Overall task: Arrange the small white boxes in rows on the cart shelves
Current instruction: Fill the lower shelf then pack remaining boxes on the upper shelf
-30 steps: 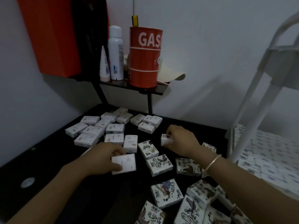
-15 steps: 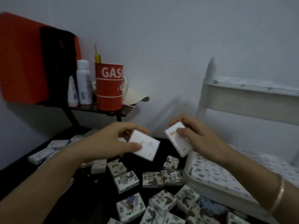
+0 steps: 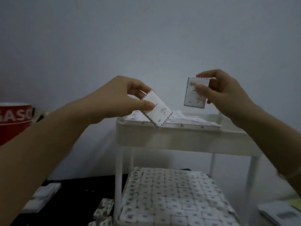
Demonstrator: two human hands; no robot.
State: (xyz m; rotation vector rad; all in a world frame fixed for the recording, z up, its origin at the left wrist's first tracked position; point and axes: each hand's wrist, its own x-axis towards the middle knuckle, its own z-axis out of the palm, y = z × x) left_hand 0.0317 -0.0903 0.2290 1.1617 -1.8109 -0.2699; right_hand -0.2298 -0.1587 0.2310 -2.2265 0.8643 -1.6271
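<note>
My left hand [image 3: 120, 98] pinches a small white box [image 3: 158, 110], tilted, just above the front left rim of the white cart's top shelf [image 3: 179, 137]. My right hand [image 3: 223, 93] holds a second small white box [image 3: 195, 93] upright, higher, over the back of that shelf. White boxes [image 3: 192, 120] lie on the top shelf. The lower shelf [image 3: 171, 198] is packed with white boxes in tight rows.
A red can [image 3: 14, 121] stands at the left edge. On the dark table at lower left lie loose white boxes [image 3: 42, 198] and patterned boxes [image 3: 104, 209]. Papers [image 3: 283, 212] lie at the lower right. A bare wall is behind the cart.
Both hands picked a box off the table, lifted it and carried it right and up to the cart's top shelf. The view swung from the table to the cart.
</note>
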